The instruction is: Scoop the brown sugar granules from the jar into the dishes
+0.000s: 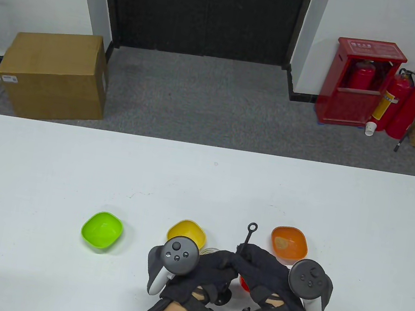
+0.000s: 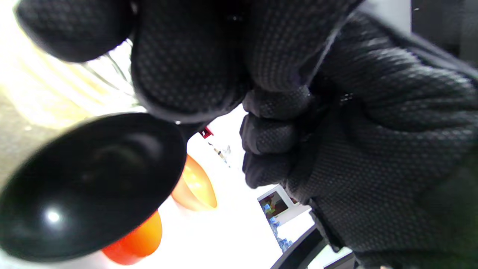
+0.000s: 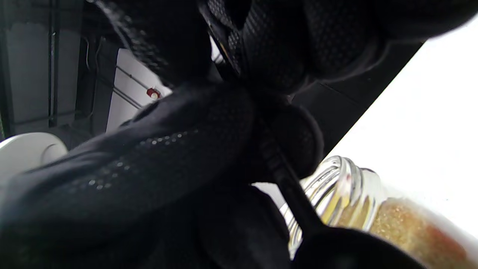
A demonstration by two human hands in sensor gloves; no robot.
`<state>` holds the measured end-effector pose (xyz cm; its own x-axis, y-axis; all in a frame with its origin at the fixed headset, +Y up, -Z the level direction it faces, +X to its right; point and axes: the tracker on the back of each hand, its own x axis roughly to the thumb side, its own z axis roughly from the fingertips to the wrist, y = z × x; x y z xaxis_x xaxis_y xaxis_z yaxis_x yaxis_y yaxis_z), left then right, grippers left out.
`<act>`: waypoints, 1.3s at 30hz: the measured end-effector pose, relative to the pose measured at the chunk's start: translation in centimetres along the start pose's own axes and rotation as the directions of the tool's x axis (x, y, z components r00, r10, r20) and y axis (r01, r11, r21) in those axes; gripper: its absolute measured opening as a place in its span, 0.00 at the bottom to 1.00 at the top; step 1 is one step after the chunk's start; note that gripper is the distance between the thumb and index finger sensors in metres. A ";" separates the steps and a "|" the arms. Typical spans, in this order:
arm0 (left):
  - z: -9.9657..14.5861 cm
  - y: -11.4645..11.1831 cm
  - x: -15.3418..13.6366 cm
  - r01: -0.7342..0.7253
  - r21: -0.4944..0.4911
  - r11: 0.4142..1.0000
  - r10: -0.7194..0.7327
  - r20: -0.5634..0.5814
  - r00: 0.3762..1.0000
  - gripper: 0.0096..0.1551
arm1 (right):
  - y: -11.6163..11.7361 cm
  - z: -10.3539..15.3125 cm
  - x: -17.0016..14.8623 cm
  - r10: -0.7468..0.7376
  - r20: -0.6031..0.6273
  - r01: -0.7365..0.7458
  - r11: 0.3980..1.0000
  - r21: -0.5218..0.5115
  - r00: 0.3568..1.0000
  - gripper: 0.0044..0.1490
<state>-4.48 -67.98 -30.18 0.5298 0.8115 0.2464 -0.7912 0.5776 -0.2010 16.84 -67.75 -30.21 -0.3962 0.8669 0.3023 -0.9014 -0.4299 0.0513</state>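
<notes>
Near the bottom centre of the table view, meeting close together over a mostly hidden glass jar (image 1: 212, 250): left hand (image 1: 199, 275) on the left, right hand (image 1: 265, 279) on the right, both in black gloves. Wrapping around the jar, by the look of it, with the left hand; exact finger contact impossible to tell. Pinching a black scoop (image 1: 249, 236) in the right hand, its thin looped handle poking up above the knuckles toward the middle of the frame.

Filling the lower left of the left wrist view: the scoop's round black bowl, seemingly empty. Showing at the lower right of the right wrist view: the jar's threaded mouth with golden-brown sugar (image 3: 403, 228) inside, scoop bowl hovering just beside the opening.

Sitting in a row across the white table (image 1: 32, 184), left to right: a green dish (image 1: 102, 231) looking bare, a yellow dish (image 1: 187, 232) partly hidden behind the left hand with contents impossible to judge, and an orange dish (image 1: 289, 243) already holding a pale patch of sugar.

Judging progress: one dish served, at least the green one waiting; likely dipping for another scoopful.
</notes>
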 end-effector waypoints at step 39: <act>-6.2 5.0 -15.4 0.272 -0.069 0.960 -0.235 -0.727 0.645 0.31 | -4.2 -0.7 -3.9 -0.098 -0.083 0.084 0.983 -0.163 0.992 0.17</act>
<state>-14.64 -77.02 -40.87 0.7498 0.4524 -0.4828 -0.5943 0.7813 -0.1909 22.02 -69.19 -32.24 -0.3190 0.9229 0.2156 -0.9477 -0.3091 -0.0790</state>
